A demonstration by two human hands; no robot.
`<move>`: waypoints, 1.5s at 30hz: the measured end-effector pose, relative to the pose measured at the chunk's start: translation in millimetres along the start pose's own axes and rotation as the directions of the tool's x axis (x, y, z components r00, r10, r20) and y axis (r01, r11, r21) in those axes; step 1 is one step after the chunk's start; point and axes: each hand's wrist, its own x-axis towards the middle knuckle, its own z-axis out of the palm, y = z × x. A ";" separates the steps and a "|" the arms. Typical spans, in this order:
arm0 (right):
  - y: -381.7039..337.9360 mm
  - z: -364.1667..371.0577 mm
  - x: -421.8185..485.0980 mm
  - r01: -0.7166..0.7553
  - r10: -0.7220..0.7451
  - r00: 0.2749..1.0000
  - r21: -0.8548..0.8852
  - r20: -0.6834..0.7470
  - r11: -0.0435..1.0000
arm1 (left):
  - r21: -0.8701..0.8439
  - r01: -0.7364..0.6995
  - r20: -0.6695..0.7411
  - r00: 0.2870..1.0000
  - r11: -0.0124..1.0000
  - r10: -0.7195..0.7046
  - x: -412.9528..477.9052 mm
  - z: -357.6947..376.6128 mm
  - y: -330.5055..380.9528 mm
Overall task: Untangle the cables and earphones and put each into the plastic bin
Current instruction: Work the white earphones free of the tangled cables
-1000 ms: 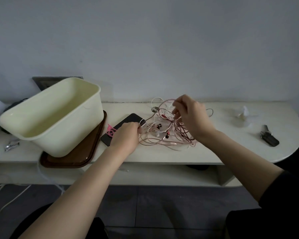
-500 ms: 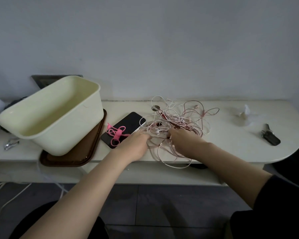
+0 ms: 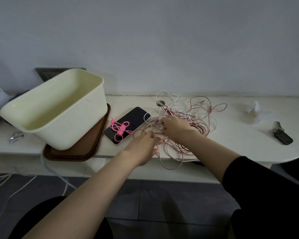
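While the left hand (image 3: 141, 147) is pinching a strand of the cable tangle (image 3: 197, 116) lying at one o'clock and the right hand (image 3: 177, 129) is digging in, its grip hidden, a hard tug is risking tighter knots or dragging the phone (image 3: 136, 116) at eleven o'clock.

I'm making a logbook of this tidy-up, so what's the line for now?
step: untangling | cables: one tangled pile | left hand: at its near edge | right hand: on top | bin: nothing seen inside
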 end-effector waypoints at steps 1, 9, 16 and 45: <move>-2.1 -1.7 0.7 -0.011 0.010 1.000 -0.040 -0.019 0.999 | 0.007 -0.003 0.003 1.000 1.000 0.003 0.7 1.7 -1.6; -5.8 -41.4 9.7 0.027 0.042 0.962 0.250 -0.269 0.968 | 0.010 -0.073 0.007 0.997 0.997 0.072 2.0 6.6 -7.1; -8.0 -121.0 3.7 0.236 0.057 0.842 0.462 -0.537 0.855 | -0.027 -0.069 -0.033 0.997 0.997 0.068 -0.4 1.8 -4.5; 19.1 -69.1 -50.6 -0.042 0.089 0.962 -0.182 0.258 0.982 | -0.254 0.243 -0.059 0.962 0.936 -0.265 17.8 -16.3 -17.7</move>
